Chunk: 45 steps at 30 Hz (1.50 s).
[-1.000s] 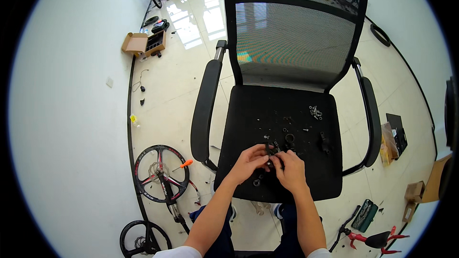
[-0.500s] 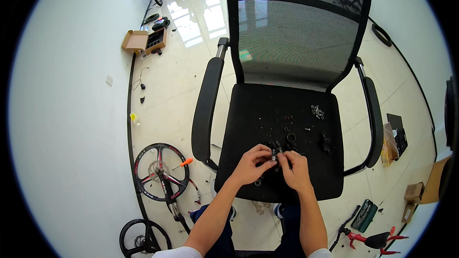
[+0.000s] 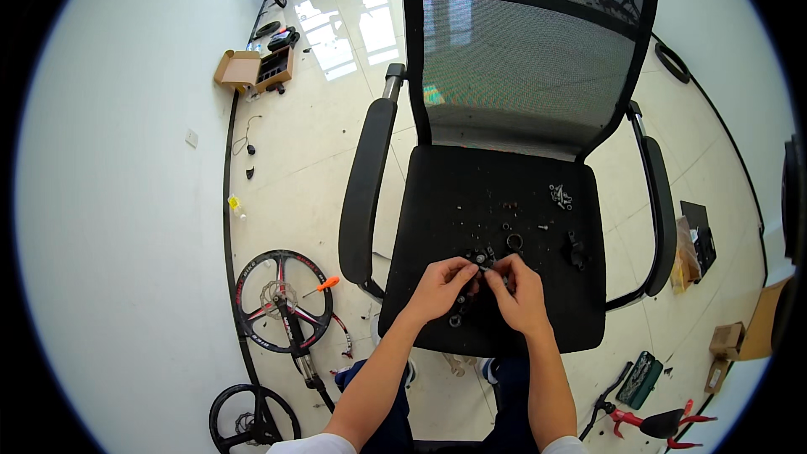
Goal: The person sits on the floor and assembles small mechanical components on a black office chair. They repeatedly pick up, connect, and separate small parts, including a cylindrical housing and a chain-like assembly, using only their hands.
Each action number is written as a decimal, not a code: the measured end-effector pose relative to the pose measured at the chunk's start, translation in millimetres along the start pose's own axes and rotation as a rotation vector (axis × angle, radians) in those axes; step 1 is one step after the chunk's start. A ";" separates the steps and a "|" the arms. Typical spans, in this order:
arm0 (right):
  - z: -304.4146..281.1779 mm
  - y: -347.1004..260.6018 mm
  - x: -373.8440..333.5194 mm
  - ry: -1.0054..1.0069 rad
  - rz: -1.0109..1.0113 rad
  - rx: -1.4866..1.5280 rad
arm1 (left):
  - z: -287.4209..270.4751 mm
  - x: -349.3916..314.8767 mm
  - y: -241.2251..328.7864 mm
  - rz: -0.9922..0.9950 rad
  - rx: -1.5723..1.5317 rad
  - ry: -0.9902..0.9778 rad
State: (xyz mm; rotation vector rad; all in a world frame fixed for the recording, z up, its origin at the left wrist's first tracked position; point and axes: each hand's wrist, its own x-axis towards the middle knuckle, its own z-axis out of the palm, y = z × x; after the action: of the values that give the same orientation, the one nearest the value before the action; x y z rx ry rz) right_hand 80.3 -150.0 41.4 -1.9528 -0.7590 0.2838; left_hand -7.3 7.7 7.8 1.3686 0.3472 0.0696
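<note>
Both of my hands are over the front of a black office chair seat (image 3: 437, 193). My left hand (image 3: 441, 286) and my right hand (image 3: 517, 290) meet, their fingers pinched round a small dark metal part (image 3: 480, 259). Its kind is too small to make out. Just beyond my fingers a black ring (image 3: 514, 241) lies on the seat. Farther right are a dark clamp-like piece (image 3: 576, 252), a small bolt (image 3: 543, 227) and a heap of silvery bolts (image 3: 561, 196). A round fitting (image 3: 455, 320) rests below my left hand.
Armrests (image 3: 367, 193) flank the seat, and a mesh backrest (image 3: 521, 76) rises behind it. On the floor at left lie a spoked wheel (image 3: 286, 336), an orange-handled screwdriver (image 3: 328, 284) and an open carton (image 3: 239, 69). At lower right are a green case (image 3: 640, 380) and a red bicycle frame (image 3: 630, 419).
My fingers have shifted slightly away from me and turned around the small part. The round fitting below my left hand shows more fully. The view has moved a little.
</note>
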 end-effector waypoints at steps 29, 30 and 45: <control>13.8 -2.5 -0.9 0.080 -0.024 -0.023 | -2.3 -0.3 -6.8 0.004 0.011 0.027; 13.5 -10.0 0.4 0.117 -0.009 0.005 | -3.9 -0.5 -5.1 -0.011 0.037 0.042; 12.0 1.9 1.7 0.001 0.124 0.046 | 2.4 -1.6 -1.0 0.049 0.111 0.139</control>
State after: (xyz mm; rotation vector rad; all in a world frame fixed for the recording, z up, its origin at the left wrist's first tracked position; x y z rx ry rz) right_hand 76.4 -141.0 34.1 -1.9590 -0.6263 0.3719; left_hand -8.3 4.9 7.5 1.4865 0.4390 0.1886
